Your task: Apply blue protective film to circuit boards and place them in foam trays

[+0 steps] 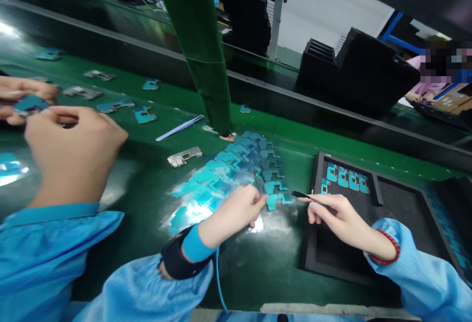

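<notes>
My left hand, with a black strap and blue band at the wrist, has its fingers curled together beside a column of teal board-shaped pieces. Whether anything is pinched in its fingers is hidden. My right hand, wearing a red bracelet, grips slim black tweezers pointing left toward the nearest teal piece, with a small gap. Left of that column, overlapping rows of shiny teal pieces lie on the green table. Under and beyond my right hand sits a black tray with several small circuit boards along its far side.
At the left, another person's hands hold a teal board. Loose boards, a silver board and pale blue tweezers lie between us. A green-wrapped post rises from the table. Black racks stand behind the ledge.
</notes>
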The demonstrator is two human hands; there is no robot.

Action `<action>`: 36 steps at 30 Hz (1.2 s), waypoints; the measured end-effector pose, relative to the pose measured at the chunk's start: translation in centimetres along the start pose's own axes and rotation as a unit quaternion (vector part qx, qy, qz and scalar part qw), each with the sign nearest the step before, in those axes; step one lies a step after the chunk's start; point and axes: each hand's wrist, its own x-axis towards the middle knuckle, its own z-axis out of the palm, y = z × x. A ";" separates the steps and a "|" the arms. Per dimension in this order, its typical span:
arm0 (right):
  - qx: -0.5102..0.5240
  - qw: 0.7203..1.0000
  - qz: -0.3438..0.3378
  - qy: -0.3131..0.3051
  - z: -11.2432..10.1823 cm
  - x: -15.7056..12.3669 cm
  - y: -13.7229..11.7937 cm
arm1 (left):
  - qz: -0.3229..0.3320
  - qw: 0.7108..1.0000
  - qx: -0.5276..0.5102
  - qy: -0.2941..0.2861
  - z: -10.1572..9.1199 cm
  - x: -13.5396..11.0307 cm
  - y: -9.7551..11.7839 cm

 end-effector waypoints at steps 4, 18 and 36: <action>0.127 0.983 0.117 -0.057 -0.6 -0.7 0.9 | -0.003 0.997 0.030 0.071 -1.3 -1.8 2.2; 0.169 0.980 0.096 0.050 -0.8 -0.9 1.2 | 0.055 0.984 -0.171 -0.014 0.3 -4.6 8.1; 0.071 0.952 0.133 0.266 -0.9 -5.1 8.6 | 0.039 0.975 0.200 0.092 -6.5 10.3 4.8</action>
